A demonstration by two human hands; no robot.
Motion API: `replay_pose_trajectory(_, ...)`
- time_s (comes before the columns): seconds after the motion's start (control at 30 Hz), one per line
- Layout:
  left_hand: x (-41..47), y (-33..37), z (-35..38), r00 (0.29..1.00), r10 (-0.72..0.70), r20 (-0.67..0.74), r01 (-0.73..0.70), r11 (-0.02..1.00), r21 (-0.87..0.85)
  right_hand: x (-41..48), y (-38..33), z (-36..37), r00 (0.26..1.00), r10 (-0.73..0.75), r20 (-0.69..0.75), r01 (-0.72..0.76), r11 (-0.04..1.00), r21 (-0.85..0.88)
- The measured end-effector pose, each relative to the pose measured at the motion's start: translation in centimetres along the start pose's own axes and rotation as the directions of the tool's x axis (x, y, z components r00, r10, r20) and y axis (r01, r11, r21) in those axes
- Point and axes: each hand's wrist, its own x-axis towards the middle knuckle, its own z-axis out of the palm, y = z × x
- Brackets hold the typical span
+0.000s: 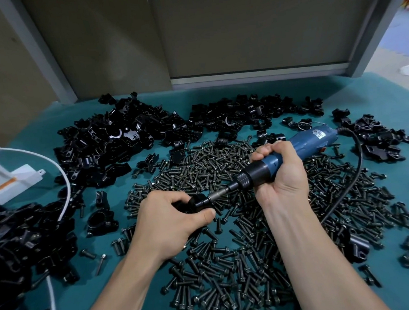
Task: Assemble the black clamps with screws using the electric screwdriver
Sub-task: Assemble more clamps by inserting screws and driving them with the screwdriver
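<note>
A small glossy black clamp (198, 202) is held just above the middle of the teal-covered table (377, 92), pinched between the curled fingers and thumb of the left hand (171, 217). The silver bit of a blue-bodied, black-nosed electric screwdriver (312, 141) is set against the clamp's right face. The tool is slanted up to the right and is wrapped tightly by all the fingers of the right hand (281, 170).

Most of the clamp is covered by the left fingers, so its shape cannot be made out, nor whether a screw sits under the bit.

A wide spread of dark flanged steel screws (232, 275) is strewn beneath both hands. Heaps of loose black clamp parts (104, 143) are piled behind and at both sides, and the left heap is cut off by the frame edge. A black power cord (357, 167) is trailed over the screws. A white cable (63, 180) is looped past a white plastic device (7, 177) at the left edge.
</note>
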Motion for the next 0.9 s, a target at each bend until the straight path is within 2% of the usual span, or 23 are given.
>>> replay_pose_trajectory(0.13, 0.04, 0.07, 0.04, 1.0, -0.007, 0.01, 0.007, 1.0, -0.023, -0.04, -0.01, 0.13, 1.0, 0.011, -0.003, -0.011, 1.0, 0.002)
replay_pose_trajectory(0.43, 0.35, -0.44, 0.33, 0.997, -0.068, 0.043, 0.077, 0.961, -0.265, -0.03, 0.09, 0.34, 0.998, 0.059, 0.011, -0.06, 0.993, 0.1)
replay_pose_trajectory(0.57, 0.51, -0.69, 0.39, 0.999, -0.029, 0.019, 0.033, 0.962, -0.271, 0.06, 0.14, 0.24, 0.996, 0.086, 0.021, -0.088, 0.989, 0.115)
replay_pose_trajectory(0.7, 0.46, -0.51, 0.11, 1.0, -0.006, 0.02, 0.01, 0.979, -0.204, -0.09, 0.08, -0.03, 0.996, 0.093, -0.008, -0.092, 0.993, 0.073)
replay_pose_trajectory(0.9, -0.03, 0.0, 0.21, 0.976, 0.128, -0.178, -0.154, 0.978, -0.139, -0.6, -0.72, 0.63, 0.991, 0.106, -0.083, -0.097, 0.99, 0.102)
